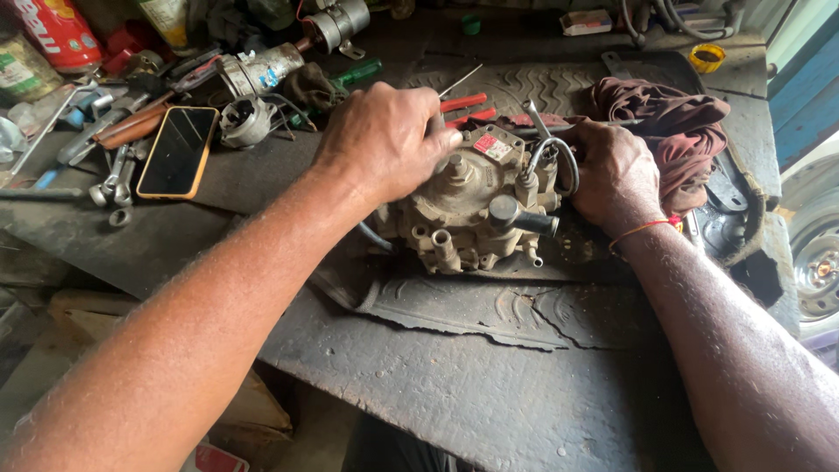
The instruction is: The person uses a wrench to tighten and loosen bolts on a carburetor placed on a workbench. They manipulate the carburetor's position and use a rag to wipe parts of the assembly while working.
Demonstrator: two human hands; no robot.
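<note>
A grimy beige metal pump unit (472, 218) with several ports and a black stub sits on a dark rubber mat (489, 367). My left hand (384, 140) rests on its top left, fingers curled over a fitting. My right hand (616, 175) grips its right side, next to a thin curved metal pipe (559, 157) and a slim metal tool (537, 118) that pokes up there. Which hand steers the tool cannot be told. A red thread band circles my right wrist.
A smartphone in an orange case (179, 150) lies left, among wrenches (118, 179) and metal parts (262, 70). Red-handled pliers (463, 105) and a maroon rag (673, 122) lie behind the pump. A yellow cap (706, 58) sits far right; a wheel (817, 262) shows beyond the bench edge.
</note>
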